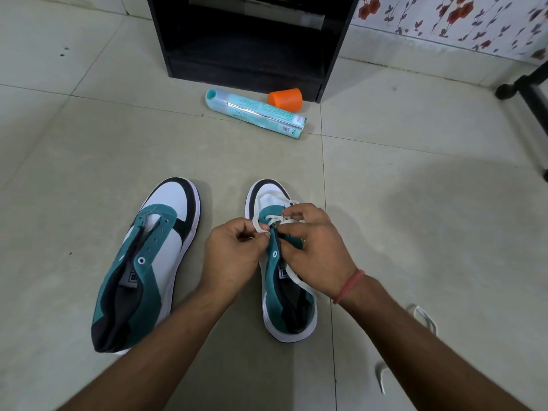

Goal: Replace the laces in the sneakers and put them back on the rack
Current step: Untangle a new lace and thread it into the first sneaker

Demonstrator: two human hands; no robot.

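Two sneakers stand side by side on the tiled floor (pixel 415 203), toes pointing toward twelve o'clock. The left sneaker (pixel 148 262), at about eight o'clock from the middle of the view, has bare eyelets and no lace in it. The right sneaker (pixel 284 292), near the centre, carries a white lace (pixel 274 218) threaded through its lowest eyelets, with a loop running round the toe end and one length trailing down into the shoe's opening.

Both hands work over the right sneaker's eyelet flaps. The left hand (pixel 234 256) has its fingers curled, thumb and forefinger pinching the lace at the edge of the teal flap. The right hand (pixel 317 247), with a red thread around its wrist, has its fingers bent and pinching the lace and flap from the other side.

A second white lace (pixel 427 317) lies loose on the floor at four o'clock. At twelve o'clock stands a black rack (pixel 252 40); just before it lie a teal spray can (pixel 255 112) on its side and an orange cap (pixel 285 98), touching it.
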